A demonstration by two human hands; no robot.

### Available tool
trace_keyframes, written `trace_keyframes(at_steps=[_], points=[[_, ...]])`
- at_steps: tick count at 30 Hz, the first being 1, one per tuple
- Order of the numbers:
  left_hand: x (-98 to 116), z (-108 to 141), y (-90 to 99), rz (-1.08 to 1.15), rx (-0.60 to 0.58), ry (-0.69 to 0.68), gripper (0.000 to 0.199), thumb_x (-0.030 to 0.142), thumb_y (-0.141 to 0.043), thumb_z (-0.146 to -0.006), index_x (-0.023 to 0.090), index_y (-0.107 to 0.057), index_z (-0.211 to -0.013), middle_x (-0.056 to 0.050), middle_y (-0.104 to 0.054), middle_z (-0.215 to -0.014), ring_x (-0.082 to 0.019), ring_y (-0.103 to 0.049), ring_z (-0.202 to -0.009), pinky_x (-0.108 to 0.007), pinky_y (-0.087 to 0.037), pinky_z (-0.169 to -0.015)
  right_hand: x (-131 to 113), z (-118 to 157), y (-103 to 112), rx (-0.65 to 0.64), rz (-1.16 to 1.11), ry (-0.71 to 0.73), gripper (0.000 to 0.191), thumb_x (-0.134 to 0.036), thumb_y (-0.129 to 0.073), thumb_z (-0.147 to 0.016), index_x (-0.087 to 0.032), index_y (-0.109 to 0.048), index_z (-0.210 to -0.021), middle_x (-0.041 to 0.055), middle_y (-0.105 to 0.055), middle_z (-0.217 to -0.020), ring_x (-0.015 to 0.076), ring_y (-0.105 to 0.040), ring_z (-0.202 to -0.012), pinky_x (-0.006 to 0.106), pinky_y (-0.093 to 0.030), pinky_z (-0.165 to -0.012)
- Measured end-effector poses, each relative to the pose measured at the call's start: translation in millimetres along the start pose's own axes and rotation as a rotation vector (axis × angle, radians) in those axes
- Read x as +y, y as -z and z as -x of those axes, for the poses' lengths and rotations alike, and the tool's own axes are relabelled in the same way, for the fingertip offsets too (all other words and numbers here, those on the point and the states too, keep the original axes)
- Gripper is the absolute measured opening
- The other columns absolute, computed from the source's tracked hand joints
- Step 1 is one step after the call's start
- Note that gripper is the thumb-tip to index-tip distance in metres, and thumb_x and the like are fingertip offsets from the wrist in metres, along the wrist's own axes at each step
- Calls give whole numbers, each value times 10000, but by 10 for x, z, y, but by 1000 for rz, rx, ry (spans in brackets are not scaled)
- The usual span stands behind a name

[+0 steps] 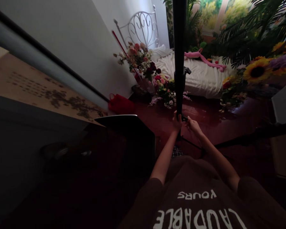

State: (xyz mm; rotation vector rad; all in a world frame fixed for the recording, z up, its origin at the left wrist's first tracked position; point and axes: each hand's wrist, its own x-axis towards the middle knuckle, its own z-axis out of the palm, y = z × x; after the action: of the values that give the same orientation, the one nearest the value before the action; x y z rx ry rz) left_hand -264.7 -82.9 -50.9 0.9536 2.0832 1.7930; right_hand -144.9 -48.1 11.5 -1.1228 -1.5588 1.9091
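Observation:
A black light stand (179,41) rises upright in front of me, its top running out of view. Low on the pole, my left hand (176,122) is wrapped around it. Just to the right, my right hand (193,125) pinches a small black knob (184,118) on the side of the stand. Another clamp knob (187,70) sits higher up the pole, with no hand on it. One thin leg brace (190,142) spreads out below my hands; the rest of the base is mostly dark.
Bunches of flowers (165,92) and a draped white bed (200,79) lie ahead, with a pink toy (195,55). Sunflowers (257,71) stand at right. A red bag (120,103), a dark flat panel (133,136) and a painted board (45,86) are at left.

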Motion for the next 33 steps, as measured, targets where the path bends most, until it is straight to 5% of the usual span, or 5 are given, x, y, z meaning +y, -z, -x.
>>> trace_keyframes(at_steps=[4,9,18,26,33], points=[[-21,-6,-11,-14,17,10,550,605,-392,-912,184,-549,-1230,-51,-645,-794,-127,-548,-616,-227,-427,-580,-117,-26,-26,-293,-517,-355,385,-473,-385,-891,-209,-451,-618,-68,-360,-454,67,-218,-354,182,-174,-350],[35,-9,-4,-14,26,1,550,620,-393,-903,187,-562,-1197,-57,-651,-811,-143,-564,-642,-246,-457,-618,-185,-44,32,-453,-696,-318,327,-223,-466,-843,-226,-300,-562,-94,-257,-411,73,-179,-353,164,-232,-373],[68,-10,-10,-2,5,-4,535,609,-383,-911,182,-563,-1179,-66,-652,-852,-145,-570,-668,-256,-467,-655,-128,-82,-62,-267,-776,-275,336,-93,-450,-777,-216,-310,-497,-93,-237,-360,84,-138,-333,199,-246,-396],[165,3,22,10,-26,-41,481,567,-472,-893,191,-539,-1186,-37,-626,-857,-136,-568,-725,-247,-462,-690,7,-26,64,-379,-722,-302,287,-183,-485,-830,-215,-349,-580,-91,-312,-438,65,-236,-359,155,-275,-393],[-182,248,-37,44,-5,33,480,548,-383,-935,156,-526,-1172,-116,-625,-1082,-165,-609,-967,-306,-482,-890,458,242,549,6,-889,-440,158,-104,-471,-702,-216,-396,-620,-81,-374,-486,59,-332,-377,151,-302,-401]])
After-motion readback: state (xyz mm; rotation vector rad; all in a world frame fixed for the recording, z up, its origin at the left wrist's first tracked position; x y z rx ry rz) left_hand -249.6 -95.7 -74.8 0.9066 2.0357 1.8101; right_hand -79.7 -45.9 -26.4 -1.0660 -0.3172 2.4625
